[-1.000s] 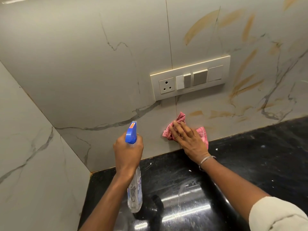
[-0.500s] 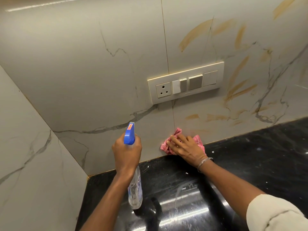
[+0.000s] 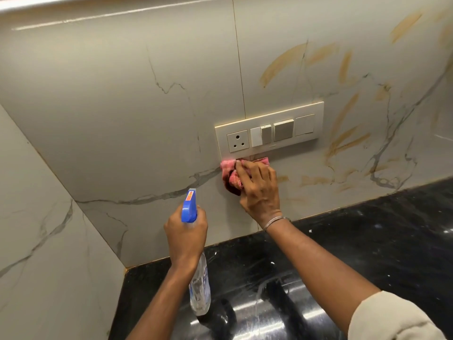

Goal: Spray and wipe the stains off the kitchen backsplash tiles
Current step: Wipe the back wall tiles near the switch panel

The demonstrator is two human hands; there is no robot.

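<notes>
My right hand presses a crumpled pink cloth flat against the marble-look backsplash tile, just under the left end of the switch plate. My left hand grips a clear spray bottle by its neck, with the blue nozzle aimed at the wall below the cloth. Brownish-orange stains streak the tile to the right of the switch plate, and more of them lie above it.
A black glossy countertop runs along the foot of the wall. A side wall of the same tile meets the backsplash in a corner at the left. The switch plate carries a socket and several switches.
My right hand has slid the pink cloth up the tile from near the countertop to just under the switch plate. My left hand has kept the bottle in about the same place.
</notes>
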